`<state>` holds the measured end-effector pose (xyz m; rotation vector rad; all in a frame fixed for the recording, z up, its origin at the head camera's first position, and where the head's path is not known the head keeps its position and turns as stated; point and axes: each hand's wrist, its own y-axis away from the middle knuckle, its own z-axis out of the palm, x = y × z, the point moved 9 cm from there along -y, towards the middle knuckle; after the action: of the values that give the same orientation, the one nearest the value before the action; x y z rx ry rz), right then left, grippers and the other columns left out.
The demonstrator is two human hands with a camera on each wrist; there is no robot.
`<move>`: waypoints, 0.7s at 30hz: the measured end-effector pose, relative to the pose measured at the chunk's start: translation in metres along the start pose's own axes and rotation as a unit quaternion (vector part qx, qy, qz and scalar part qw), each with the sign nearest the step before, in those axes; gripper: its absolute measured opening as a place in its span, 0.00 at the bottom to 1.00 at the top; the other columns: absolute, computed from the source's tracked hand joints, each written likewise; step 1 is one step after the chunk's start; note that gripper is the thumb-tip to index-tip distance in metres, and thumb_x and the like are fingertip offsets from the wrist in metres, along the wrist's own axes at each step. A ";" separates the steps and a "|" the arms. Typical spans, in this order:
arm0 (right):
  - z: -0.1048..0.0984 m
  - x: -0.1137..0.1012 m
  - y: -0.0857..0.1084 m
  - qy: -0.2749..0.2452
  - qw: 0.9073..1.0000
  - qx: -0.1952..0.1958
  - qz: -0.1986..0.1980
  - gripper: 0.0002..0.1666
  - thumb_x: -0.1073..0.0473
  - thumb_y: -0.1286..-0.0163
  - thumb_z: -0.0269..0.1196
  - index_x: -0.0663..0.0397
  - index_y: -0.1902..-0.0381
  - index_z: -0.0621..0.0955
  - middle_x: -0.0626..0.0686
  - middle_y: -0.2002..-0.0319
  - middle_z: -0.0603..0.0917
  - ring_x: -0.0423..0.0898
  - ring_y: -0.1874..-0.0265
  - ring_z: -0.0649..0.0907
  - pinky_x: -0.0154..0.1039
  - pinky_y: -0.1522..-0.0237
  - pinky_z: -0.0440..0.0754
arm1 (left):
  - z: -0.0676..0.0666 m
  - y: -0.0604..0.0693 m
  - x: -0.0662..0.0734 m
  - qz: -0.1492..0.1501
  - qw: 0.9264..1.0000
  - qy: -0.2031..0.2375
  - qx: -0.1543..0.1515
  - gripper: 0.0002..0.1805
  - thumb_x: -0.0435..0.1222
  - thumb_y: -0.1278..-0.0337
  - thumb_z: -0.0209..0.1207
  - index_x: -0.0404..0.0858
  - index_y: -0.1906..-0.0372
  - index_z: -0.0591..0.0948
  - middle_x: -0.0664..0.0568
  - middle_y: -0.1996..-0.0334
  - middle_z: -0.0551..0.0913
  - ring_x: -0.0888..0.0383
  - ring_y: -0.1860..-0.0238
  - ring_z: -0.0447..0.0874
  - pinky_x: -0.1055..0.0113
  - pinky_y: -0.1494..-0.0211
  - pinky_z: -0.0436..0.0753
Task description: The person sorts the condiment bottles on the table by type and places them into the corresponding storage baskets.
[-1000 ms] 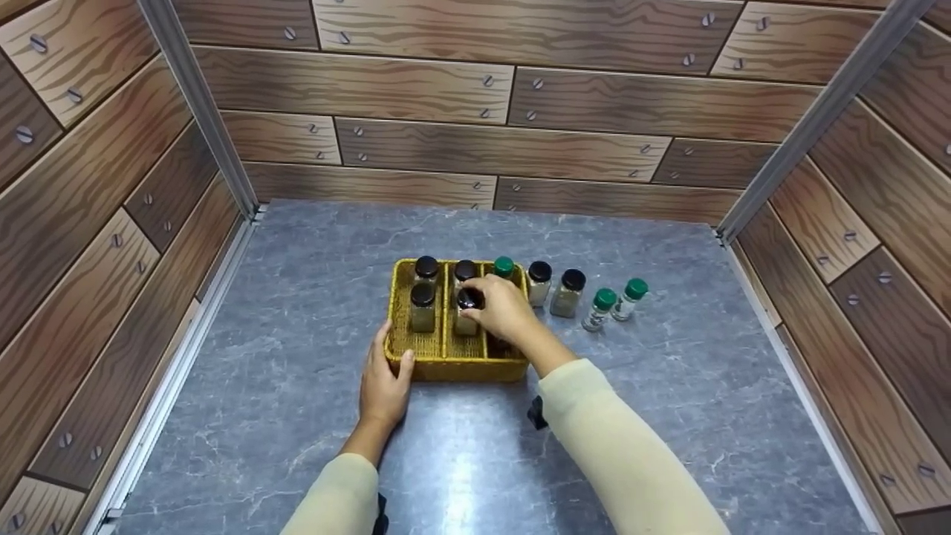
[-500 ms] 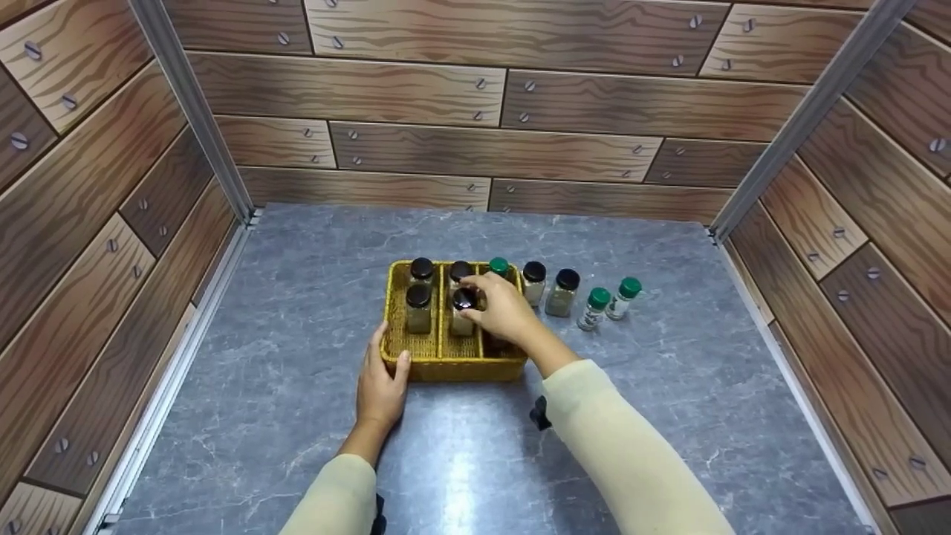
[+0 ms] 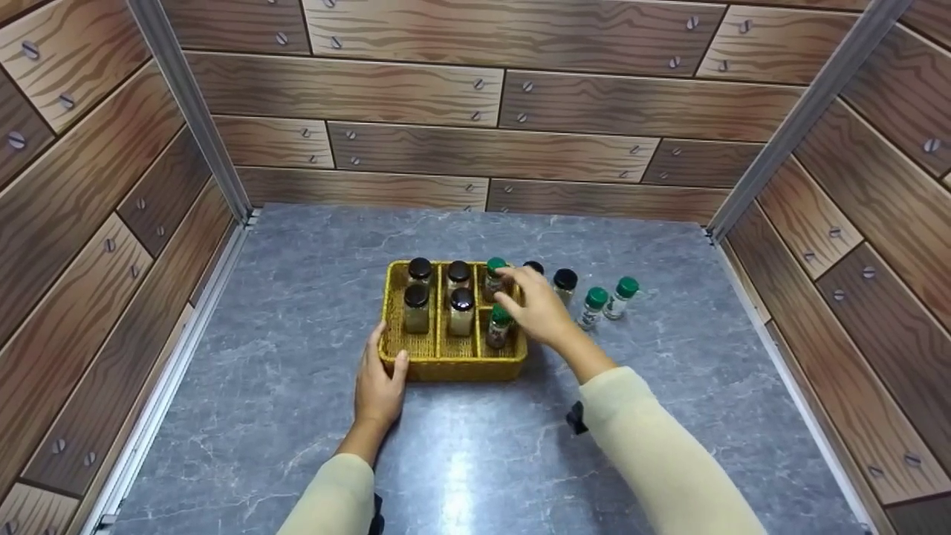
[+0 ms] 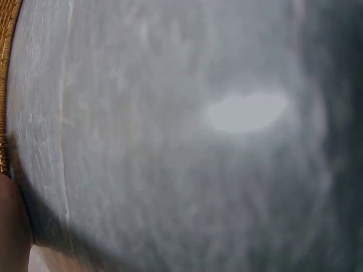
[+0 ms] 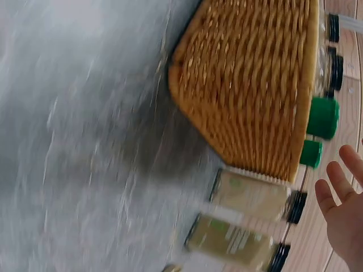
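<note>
A yellow-brown wicker basket (image 3: 464,370) with divided compartments stands on the table in the head view. My left hand (image 3: 380,390) grips its near left corner, thumb on the front side. Two black-capped spice jars, like this one (image 3: 417,316), stand in the left compartment, and two more, such as the near jar (image 3: 461,318), in the middle one. On the right side, a green-capped jar (image 3: 498,333) stands in the near cell and another green-capped jar (image 3: 494,279) in the far cell. Above the basket's right rim, my right hand (image 3: 541,308) is spread and holds nothing.
Right of the basket stand two black-capped jars, the nearer one (image 5: 252,195) close to the wicker wall in the right wrist view. Beyond them are two green-capped jars (image 3: 592,310). Wood-patterned walls (image 3: 416,141) enclose the grey marbled table (image 3: 312,297).
My right hand has left the near black-capped jar in the middle compartment and moved right, its fingers spreading. The near green-capped jar has come into view. My left hand stays on the basket.
</note>
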<state>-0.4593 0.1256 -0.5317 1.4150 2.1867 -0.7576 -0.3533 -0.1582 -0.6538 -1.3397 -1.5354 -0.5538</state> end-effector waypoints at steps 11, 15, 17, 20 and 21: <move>-0.039 0.035 0.011 0.007 0.999 0.043 0.026 0.28 0.53 0.22 0.70 0.48 0.28 0.81 0.57 0.34 0.82 0.58 0.45 0.84 0.55 0.43 0.84 | -0.002 0.000 -0.001 -0.004 1.000 0.004 -0.001 0.37 0.44 0.24 0.61 0.50 0.16 0.64 0.40 0.19 0.71 0.35 0.22 0.73 0.37 0.20 0.73; -0.051 0.048 0.015 0.001 0.998 0.057 0.035 0.28 0.55 0.24 0.70 0.48 0.28 0.81 0.58 0.34 0.82 0.60 0.40 0.85 0.58 0.35 0.84 | 0.000 0.000 -0.001 -0.009 1.000 0.007 -0.004 0.37 0.45 0.23 0.61 0.51 0.16 0.64 0.40 0.18 0.70 0.35 0.21 0.73 0.36 0.20 0.73; -0.059 0.055 0.018 -0.003 0.997 0.070 0.032 0.28 0.58 0.25 0.71 0.51 0.28 0.81 0.60 0.34 0.82 0.62 0.34 0.83 0.61 0.27 0.80 | 0.000 0.000 -0.001 -0.009 1.000 0.008 -0.004 0.37 0.44 0.23 0.61 0.51 0.16 0.64 0.40 0.18 0.70 0.35 0.21 0.73 0.36 0.20 0.72; -0.073 0.066 0.022 -0.002 0.995 0.092 0.031 0.28 0.60 0.26 0.72 0.55 0.30 0.82 0.62 0.34 0.83 0.63 0.33 0.82 0.62 0.24 0.77 | 0.000 0.000 0.000 -0.005 1.000 0.006 0.001 0.36 0.44 0.24 0.61 0.50 0.16 0.64 0.39 0.19 0.71 0.34 0.22 0.73 0.36 0.20 0.73; -0.078 0.069 0.023 -0.001 0.995 0.098 0.034 0.28 0.60 0.26 0.72 0.56 0.30 0.82 0.62 0.34 0.82 0.63 0.32 0.82 0.62 0.24 0.77 | -0.001 -0.001 0.001 -0.004 1.000 0.005 0.003 0.36 0.43 0.24 0.61 0.50 0.16 0.64 0.39 0.19 0.71 0.34 0.22 0.74 0.35 0.21 0.73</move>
<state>-0.4693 0.2313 -0.5202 1.5734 2.0980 -0.9697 -0.3536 -0.1584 -0.6525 -1.3257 -1.5325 -0.5598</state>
